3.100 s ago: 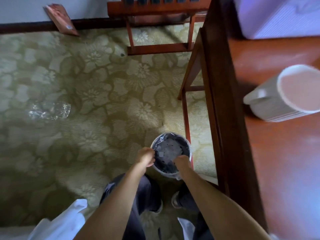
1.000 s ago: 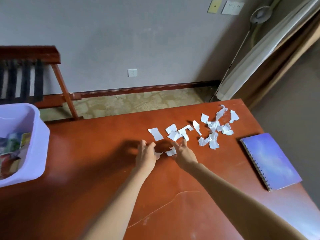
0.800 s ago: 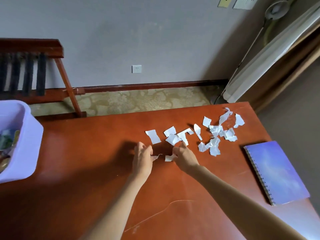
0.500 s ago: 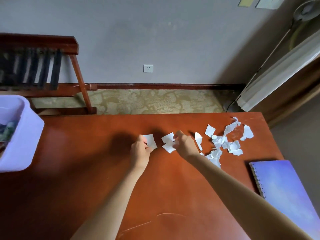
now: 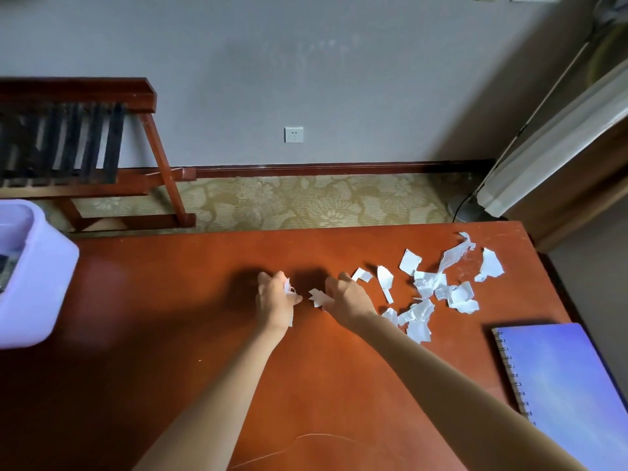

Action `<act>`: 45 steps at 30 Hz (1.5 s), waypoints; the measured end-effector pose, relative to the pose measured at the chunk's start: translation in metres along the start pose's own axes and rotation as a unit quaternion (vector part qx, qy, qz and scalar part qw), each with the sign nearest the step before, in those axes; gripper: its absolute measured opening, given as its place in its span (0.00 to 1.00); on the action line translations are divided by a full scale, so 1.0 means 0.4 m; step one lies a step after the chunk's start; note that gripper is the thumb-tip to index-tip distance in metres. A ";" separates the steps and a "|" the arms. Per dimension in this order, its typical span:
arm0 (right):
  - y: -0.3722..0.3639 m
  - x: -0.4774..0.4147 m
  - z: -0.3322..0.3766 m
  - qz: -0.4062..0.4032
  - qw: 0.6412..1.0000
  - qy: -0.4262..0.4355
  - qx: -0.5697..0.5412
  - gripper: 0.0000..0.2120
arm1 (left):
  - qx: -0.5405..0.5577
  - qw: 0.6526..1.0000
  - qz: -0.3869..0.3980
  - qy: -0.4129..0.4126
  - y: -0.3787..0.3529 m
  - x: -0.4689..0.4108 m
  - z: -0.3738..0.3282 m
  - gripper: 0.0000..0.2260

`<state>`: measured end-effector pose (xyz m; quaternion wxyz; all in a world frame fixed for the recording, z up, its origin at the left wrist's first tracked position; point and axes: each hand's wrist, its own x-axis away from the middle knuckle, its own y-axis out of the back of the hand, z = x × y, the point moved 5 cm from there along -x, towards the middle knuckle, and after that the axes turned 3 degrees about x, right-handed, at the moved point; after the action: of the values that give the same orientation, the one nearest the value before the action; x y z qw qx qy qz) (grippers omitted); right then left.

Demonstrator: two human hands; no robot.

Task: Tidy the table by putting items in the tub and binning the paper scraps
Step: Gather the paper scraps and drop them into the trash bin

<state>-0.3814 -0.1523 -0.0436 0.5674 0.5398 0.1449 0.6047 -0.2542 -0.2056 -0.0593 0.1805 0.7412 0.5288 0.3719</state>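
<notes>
Right, both forearms reach out from the near edge across the reddish-brown desk (image 5: pixel 153 351), and at the near right a blue spiral notebook (image 5: pixel 560 385) lies flat by the desk's right edge. Mid-desk now: the left hand (image 5: pixel 275 300) is curled, its fingers closed round a small bunch of white scraps (image 5: pixel 288 289) poking out by the thumb. Just beside it, the right hand (image 5: pixel 350 299) pinches one jagged scrap (image 5: pixel 317 297) between thumb and fingers, low over the desk. To the right of that hand the loose paper scraps (image 5: pixel 428 290) lie scattered on the desk, some crumpled, some flat, spreading toward the far right corner. Over at the left edge sits the lilac tub (image 5: pixel 37 287), partly cut off by the frame, well apart from both hands. Beyond the desk: patterned carpet (image 5: pixel 306 202), a wooden rack (image 5: pixel 102 137) with dark straps, and a white socket (image 5: pixel 294 134) on the grey wall (image 5: pixel 339 79)
</notes>
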 end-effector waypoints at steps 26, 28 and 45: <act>0.053 0.175 -0.334 -0.122 0.959 -0.234 -0.107 0.48 | -0.159 0.987 -0.004 -0.037 -0.184 0.072 -0.175 0.40; 0.044 0.165 -0.322 -0.135 0.948 -0.267 -0.113 0.45 | -0.167 0.986 0.004 -0.017 -0.202 0.075 -0.189 0.38; 0.077 0.151 -0.343 -0.130 0.951 -0.128 -0.250 0.13 | -0.054 0.994 0.075 -0.055 -0.208 0.071 -0.234 0.10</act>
<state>-0.4961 -0.0513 -0.0413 0.7719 0.4299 -0.0158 0.4680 -0.3733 -0.1600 -0.0425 0.2203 0.7874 0.4402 0.3712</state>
